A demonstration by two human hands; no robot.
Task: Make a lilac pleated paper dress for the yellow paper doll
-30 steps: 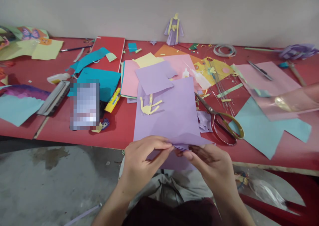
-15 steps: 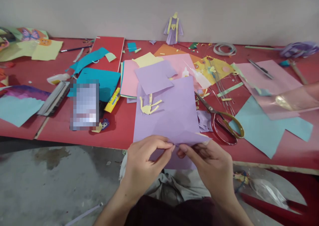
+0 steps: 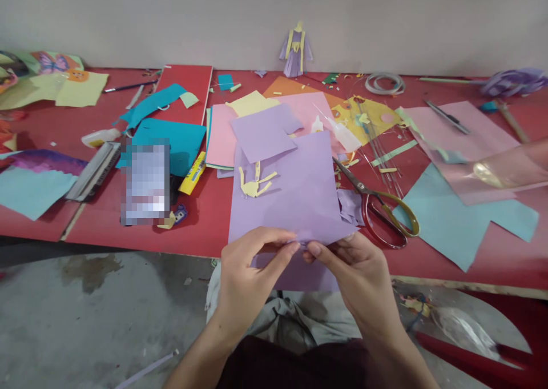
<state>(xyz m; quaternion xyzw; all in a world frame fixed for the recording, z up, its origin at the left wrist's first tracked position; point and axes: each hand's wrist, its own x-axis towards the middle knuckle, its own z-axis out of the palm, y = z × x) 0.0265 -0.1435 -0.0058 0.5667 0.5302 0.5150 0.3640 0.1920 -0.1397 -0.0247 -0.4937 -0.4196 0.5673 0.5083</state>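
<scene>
Between my two hands is a small sheet of purple paper (image 3: 327, 235), pinched along its near edge. Thumb and fingers of my left hand (image 3: 252, 275) close on its left part. My right hand (image 3: 362, 272) grips it a little to the right, the thumb on top and the other fingers partly hidden beneath. Under the hands a larger purple sheet (image 3: 285, 206) hangs over the table's front edge. Yellow paper strips (image 3: 252, 188) joined at one end lie on that sheet, beside a smaller purple piece (image 3: 263, 135).
Scissors (image 3: 363, 190) lie right of the large sheet, near blue paper (image 3: 445, 217). A glue bottle (image 3: 346, 137) and thin wires are behind. Left are a blurred phone-like rectangle (image 3: 148, 183) and a yellow box (image 3: 192, 173). A paper doll (image 3: 296, 49) leans against the wall. Another person's arm (image 3: 514, 169) reaches in from the right.
The held purple paper has tilted, showing more of its face, and its right corner sits slightly lower and further left. Both hands have shifted a little, still pinching it.
</scene>
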